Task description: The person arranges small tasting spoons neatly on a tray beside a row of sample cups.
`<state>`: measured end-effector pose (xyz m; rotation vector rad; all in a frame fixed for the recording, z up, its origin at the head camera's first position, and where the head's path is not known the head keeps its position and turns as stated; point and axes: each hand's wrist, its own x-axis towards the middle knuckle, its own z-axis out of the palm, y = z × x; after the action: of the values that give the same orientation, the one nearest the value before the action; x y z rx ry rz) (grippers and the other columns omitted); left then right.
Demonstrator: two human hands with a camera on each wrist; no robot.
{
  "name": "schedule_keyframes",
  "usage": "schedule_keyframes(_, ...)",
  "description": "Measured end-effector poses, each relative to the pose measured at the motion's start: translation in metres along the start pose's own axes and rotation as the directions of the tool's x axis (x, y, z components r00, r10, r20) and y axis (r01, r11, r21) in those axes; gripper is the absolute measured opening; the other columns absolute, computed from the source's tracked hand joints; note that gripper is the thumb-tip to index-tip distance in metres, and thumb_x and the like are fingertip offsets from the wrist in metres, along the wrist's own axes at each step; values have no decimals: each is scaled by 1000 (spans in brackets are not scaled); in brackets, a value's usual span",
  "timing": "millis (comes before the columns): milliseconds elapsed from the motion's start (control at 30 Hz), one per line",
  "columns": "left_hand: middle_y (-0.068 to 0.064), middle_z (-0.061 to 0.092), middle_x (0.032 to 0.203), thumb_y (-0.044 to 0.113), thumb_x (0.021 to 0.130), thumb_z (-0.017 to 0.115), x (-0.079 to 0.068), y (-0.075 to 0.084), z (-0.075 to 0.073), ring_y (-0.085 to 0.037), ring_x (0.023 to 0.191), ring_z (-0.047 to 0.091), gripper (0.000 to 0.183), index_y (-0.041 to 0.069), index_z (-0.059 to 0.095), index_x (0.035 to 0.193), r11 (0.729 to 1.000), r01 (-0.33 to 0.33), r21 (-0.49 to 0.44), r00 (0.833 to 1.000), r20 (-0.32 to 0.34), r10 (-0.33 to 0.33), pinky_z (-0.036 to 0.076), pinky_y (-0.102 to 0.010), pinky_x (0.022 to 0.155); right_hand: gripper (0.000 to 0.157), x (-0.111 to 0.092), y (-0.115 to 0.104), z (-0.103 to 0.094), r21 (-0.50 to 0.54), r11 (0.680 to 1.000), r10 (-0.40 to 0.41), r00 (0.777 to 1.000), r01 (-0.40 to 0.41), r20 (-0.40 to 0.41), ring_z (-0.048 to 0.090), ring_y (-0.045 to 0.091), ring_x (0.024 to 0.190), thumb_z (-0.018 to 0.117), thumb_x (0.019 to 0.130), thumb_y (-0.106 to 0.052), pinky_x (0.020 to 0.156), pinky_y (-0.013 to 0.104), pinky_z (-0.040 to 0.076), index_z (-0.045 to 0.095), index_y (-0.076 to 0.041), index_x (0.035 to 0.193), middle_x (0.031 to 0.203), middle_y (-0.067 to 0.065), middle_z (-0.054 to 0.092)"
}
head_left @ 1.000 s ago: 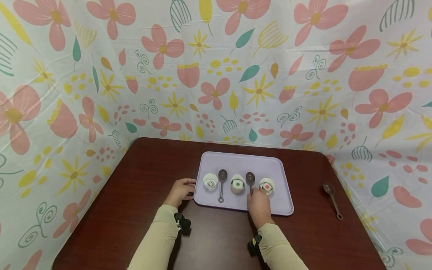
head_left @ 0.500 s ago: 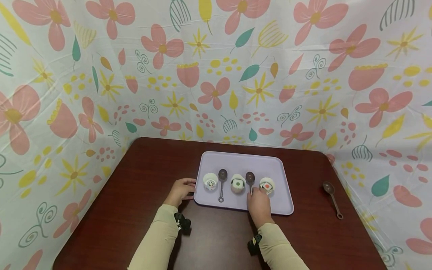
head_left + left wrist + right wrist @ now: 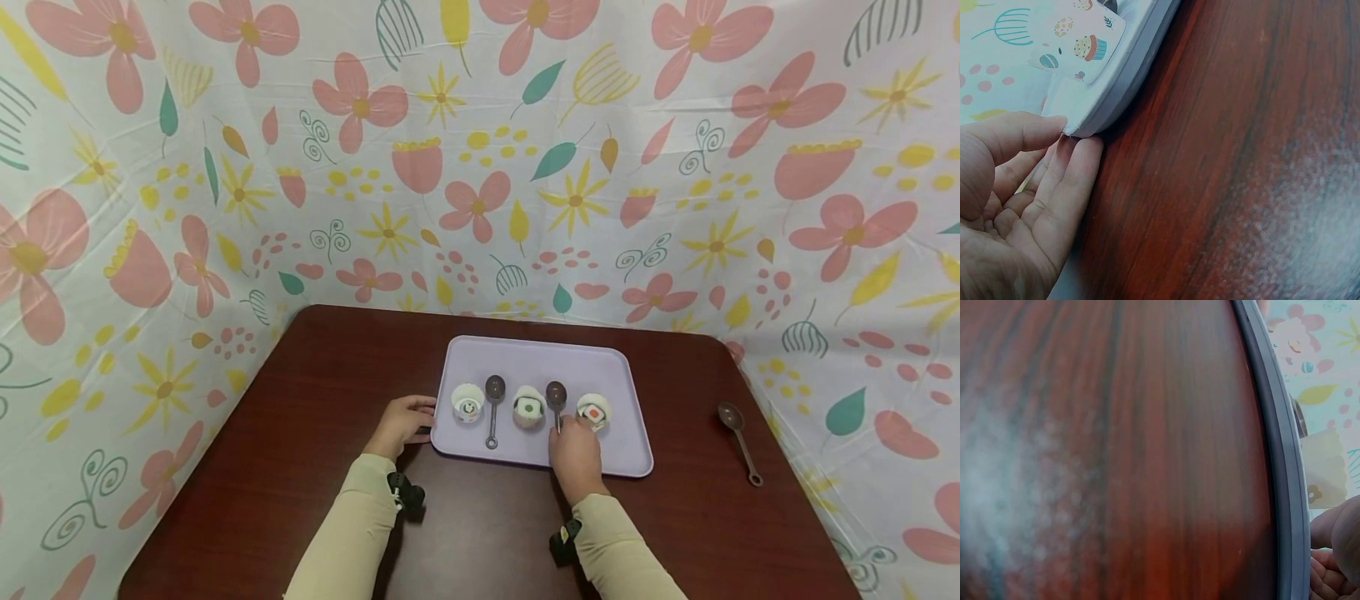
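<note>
My left hand [image 3: 399,427] pinches the left edge of a pale lilac tray [image 3: 540,357]; in the left wrist view its thumb lies on the rim, the fingers below. My right hand [image 3: 577,457] reaches over the tray's front edge and pinches the handle of a brown spoon [image 3: 556,394], whose bowl rests on the tray. In the right wrist view only part of that hand [image 3: 1342,547] shows. Another brown spoon [image 3: 494,389] lies further left. Three paper cups, the left [image 3: 467,405], middle [image 3: 528,410] and right [image 3: 595,410], hold pieces resembling sushi rolls.
A third brown spoon [image 3: 738,437] lies on the dark red-brown table [image 3: 337,367], to the right of the tray. A flower-patterned cloth [image 3: 480,150] hangs behind the table and along both sides.
</note>
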<state>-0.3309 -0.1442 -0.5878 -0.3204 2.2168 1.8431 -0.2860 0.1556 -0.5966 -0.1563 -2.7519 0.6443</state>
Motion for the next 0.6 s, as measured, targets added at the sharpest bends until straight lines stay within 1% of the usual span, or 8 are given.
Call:
schedule_keyframes(367,-15,67,109,-3,88,71,1,-1,1,-23,89,68,39,2,67,127,1000,2,0,1000,-6,-2,63,-40,73,18,-1,0,0,2,1000,13,1000,-13,7,65,39,77,71,89,-8,67,53,55,68,10,92,81,20,63)
schedule_keyframes(600,-16,67,110,-3,88,71,2,-1,1,-24,90,68,39,2,67,127,1000,-5,6,1000,-7,5,63,-40,73,23,0,-2,-2,8,999,39,999,-39,37,65,39,81,71,90,-9,71,52,56,68,11,99,87,22,65)
